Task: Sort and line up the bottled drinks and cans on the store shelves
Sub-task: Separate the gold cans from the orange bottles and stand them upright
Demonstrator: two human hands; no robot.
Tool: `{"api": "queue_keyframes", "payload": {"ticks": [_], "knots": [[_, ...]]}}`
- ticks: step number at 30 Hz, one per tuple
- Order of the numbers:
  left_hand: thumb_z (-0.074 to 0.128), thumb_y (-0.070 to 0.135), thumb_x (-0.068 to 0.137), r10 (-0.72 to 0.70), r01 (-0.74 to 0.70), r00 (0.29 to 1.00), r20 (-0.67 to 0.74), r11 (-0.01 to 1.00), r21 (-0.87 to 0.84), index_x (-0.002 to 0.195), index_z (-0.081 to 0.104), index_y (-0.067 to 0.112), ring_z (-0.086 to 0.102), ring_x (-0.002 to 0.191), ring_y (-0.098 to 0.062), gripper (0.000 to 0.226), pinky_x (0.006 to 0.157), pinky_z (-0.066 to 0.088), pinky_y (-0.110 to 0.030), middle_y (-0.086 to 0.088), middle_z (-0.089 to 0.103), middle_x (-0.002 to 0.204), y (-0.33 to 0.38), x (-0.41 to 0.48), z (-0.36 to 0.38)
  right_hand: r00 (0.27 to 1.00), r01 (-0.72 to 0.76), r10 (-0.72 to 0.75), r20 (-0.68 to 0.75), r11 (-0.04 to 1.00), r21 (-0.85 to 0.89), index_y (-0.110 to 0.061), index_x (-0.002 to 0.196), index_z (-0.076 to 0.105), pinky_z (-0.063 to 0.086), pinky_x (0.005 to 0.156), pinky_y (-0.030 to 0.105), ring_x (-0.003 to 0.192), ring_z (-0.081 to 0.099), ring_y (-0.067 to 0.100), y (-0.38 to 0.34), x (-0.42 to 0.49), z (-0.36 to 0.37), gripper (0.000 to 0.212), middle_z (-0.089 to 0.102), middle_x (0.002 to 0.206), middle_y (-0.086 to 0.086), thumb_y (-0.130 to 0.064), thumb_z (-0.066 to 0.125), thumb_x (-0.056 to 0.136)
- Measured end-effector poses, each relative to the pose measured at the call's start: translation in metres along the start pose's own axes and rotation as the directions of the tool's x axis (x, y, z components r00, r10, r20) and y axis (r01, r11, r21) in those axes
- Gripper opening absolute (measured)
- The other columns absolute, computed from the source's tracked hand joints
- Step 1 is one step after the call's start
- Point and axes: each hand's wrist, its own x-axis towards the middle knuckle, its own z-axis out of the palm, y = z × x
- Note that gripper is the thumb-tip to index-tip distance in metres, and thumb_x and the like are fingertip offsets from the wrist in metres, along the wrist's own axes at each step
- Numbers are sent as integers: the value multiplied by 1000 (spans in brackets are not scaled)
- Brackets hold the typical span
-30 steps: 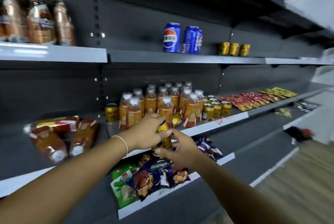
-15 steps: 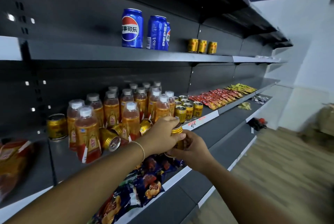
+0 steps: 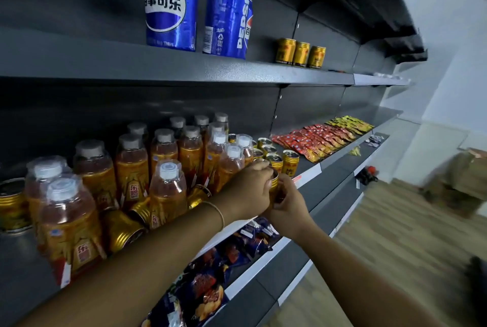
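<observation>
The left hand [image 3: 250, 189] grips a gold can [image 3: 274, 181] from above and the right hand [image 3: 287, 202] cups it below, at the middle shelf's [image 3: 325, 166] front edge, beside standing cans [image 3: 290, 162] and bottles [image 3: 168, 189].

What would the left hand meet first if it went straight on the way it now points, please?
Most likely the upright gold cans just beyond the left hand, which grips a gold can with the right hand; depth is unclear.
</observation>
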Motion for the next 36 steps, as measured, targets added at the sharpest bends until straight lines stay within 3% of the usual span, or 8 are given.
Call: {"api": "queue_keyframes", "payload": {"ticks": [6,11,16,19,22,25,30,36], "knots": [[41,14,101,20,-19,999,-50,999,29,146,42,9,24,146,-20,46,119,26,-34,-5,31,158,-6,31,-2,996,62,-63,-60,998,-7,-32,121,49,47,65,13,80,59,-6,14,49,-10,67,62,91,-16,-18,86,67],[41,11,99,-8,13,996,-90,998,59,149,36,11,22,147,-18,51,117,22,-28,-2,28,159,-5,57,-6,997,62,-60,-56,998,34,-40,105,48,47,59,10,77,61,-11,23,96,-25,60,64,91,-15,-24,85,61],[43,13,98,-126,139,983,-137,986,89,153,27,14,21,147,-19,58,118,23,-30,1,22,161,2,80,2,990,141,-143,19,986,92,-40,128,43,53,86,23,97,63,-5,36,150,-39,80,63,109,-19,-18,89,66],[47,13,93,-227,247,963,-146,959,136,151,29,12,25,145,-22,61,117,28,-32,-3,23,160,7,92,8,969,211,-218,114,975,67,-31,149,26,45,81,5,100,57,-13,38,184,-44,102,52,109,-36,-16,89,71],[50,11,89,-272,312,946,-179,913,261,151,26,9,17,148,-21,66,120,23,-34,-6,21,160,7,110,10,946,273,-285,153,957,94,-32,146,30,41,74,-3,99,54,-22,45,212,-43,98,56,107,-32,-18,88,69],[49,12,89,-316,366,929,-190,856,365,150,30,5,14,149,-22,65,121,17,-30,-10,24,159,1,124,8,946,250,-273,174,958,143,-37,136,36,46,76,6,97,61,-12,53,235,-36,90,63,108,-21,-25,88,64],[51,14,85,-460,495,867,-191,758,425,128,53,4,40,131,-25,44,104,36,-28,-12,45,141,-8,132,6,945,212,-244,219,964,159,-34,118,34,48,66,9,91,62,-4,59,262,-19,82,60,106,-11,-26,90,59],[50,13,85,-528,534,835,-157,710,459,107,58,4,52,117,-28,25,88,49,-36,-10,51,124,-5,139,2,901,301,-269,341,953,-42,-14,127,39,47,87,33,111,55,23,56,285,9,82,51,123,7,-32,89,65]]}}
